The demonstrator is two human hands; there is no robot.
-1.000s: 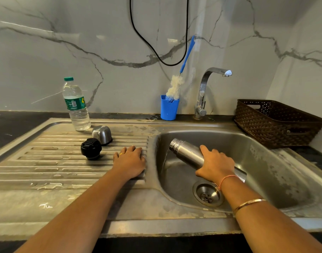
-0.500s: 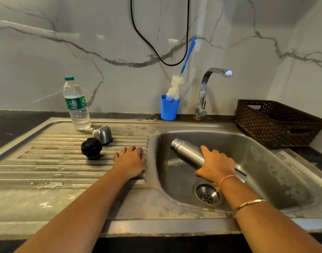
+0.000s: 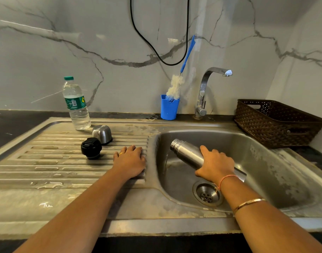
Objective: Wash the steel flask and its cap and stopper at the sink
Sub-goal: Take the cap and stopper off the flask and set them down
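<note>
Flask (image 3: 185, 152): tilted mouth-down over the sink (image 3: 266, 161), a thin stream seemingly running out.
Right hand (image 3: 216, 166): wrapped round the flask's middle.
Left hand (image 3: 130, 161): spread flat on the draining board.
Cap (image 3: 102, 133), stopper (image 3: 91, 147): on that board.
Doing it well: hold the mouth lowest until drained; wet steel probably slips.

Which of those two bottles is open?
The steel flask, held tilted by the right hand, mouth uncapped; the plastic bottle stands upright with its green cap on.
</note>
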